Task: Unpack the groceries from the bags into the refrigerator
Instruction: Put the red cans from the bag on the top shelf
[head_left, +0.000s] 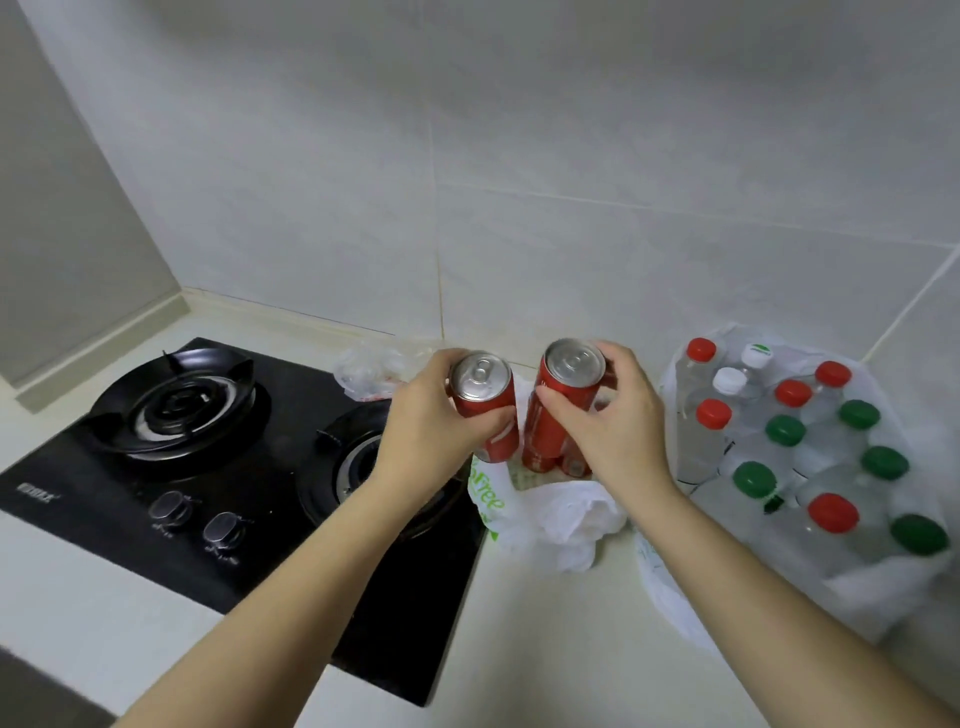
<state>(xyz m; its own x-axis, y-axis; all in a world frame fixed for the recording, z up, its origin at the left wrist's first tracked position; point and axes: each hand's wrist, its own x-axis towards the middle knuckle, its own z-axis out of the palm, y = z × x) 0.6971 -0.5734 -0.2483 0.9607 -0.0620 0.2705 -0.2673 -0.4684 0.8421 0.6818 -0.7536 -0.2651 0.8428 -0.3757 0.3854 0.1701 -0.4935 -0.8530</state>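
My left hand (431, 431) grips a red soda can (485, 400) and holds it lifted above a white plastic bag (550, 514) with green print. My right hand (613, 421) grips a taller red can (563, 395) just to its right, over the same bag. At least one more red can (574, 467) stands low in the bag behind my right hand, mostly hidden. A second white bag (670, 597) at the right holds several clear bottles (810, 452) with red, green and white caps. No refrigerator is in view.
A black two-burner gas hob (208, 467) with two knobs fills the counter to the left of the bags. A crumpled clear plastic bag (371, 371) lies behind it by the tiled wall (519, 182). Pale counter (545, 649) lies in front.
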